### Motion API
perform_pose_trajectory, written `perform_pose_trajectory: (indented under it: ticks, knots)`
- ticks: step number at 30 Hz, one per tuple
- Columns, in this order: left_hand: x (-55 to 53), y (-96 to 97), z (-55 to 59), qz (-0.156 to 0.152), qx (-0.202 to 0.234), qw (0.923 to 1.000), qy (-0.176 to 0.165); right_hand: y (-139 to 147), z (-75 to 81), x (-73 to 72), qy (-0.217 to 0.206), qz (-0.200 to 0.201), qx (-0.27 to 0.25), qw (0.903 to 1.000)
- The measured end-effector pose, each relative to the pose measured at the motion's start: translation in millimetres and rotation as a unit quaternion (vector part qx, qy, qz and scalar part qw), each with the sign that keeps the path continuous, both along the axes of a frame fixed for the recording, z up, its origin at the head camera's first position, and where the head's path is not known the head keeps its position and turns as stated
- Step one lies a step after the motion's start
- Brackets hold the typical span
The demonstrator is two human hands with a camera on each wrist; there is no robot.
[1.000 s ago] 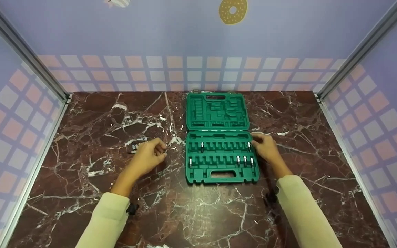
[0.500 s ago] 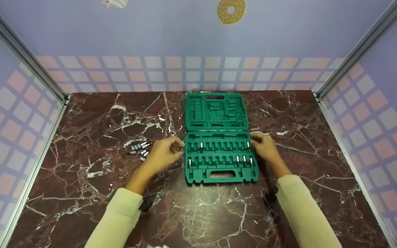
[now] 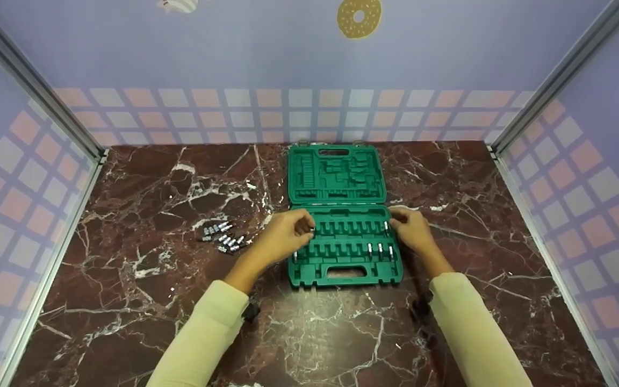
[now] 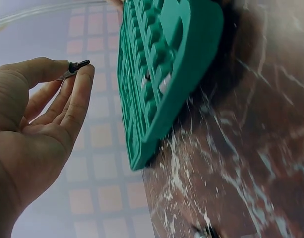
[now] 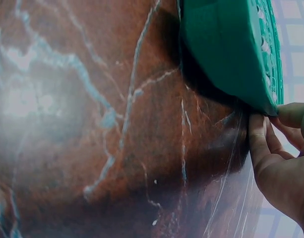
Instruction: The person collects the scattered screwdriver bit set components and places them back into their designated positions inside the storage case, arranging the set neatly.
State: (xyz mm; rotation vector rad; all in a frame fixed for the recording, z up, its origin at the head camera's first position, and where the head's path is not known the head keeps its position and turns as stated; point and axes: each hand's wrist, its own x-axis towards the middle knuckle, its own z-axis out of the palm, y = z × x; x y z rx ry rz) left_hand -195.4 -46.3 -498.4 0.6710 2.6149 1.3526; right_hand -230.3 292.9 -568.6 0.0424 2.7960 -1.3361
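My left hand (image 3: 288, 234) is over the left end of the open green tool case (image 3: 344, 258). Between its thumb and fingertips it pinches a small bit socket (image 4: 72, 70), whose dark tip points away from the palm. My right hand (image 3: 412, 228) holds the case's right edge, with thumb at the rim and fingers against the side in the right wrist view. Several bit sockets stand in the case's slots, among them a bit socket (image 3: 380, 250) in the front row. The left hand hides part of the upper row's left end.
A group of loose bit sockets (image 3: 225, 239) lies on the marble-patterned table (image 3: 153, 269), left of the case. The case's lid (image 3: 336, 174) lies folded back toward the rear wall (image 3: 309, 64). Side walls bound the table left and right.
My left hand has moved right, from the loose bit sockets to over the case, carrying one bit socket. The loose pile has come into view behind it. My right hand stays at the case's edge.
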Motion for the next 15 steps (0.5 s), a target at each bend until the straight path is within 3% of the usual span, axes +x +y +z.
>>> perform_pose_trajectory:
  ticks: [9,15]
  knots:
    - [-3.9,33.6,-3.5,-0.036,0.002,0.9993,-0.014,2,-1.3,0.4,-0.001,0.002,-0.001,1.0000]
    - [-4.6,53.1,-11.8,-0.048,0.010,0.9980,-0.038,-1,-2.7,0.3,-0.002,-0.002,0.007,1.0000]
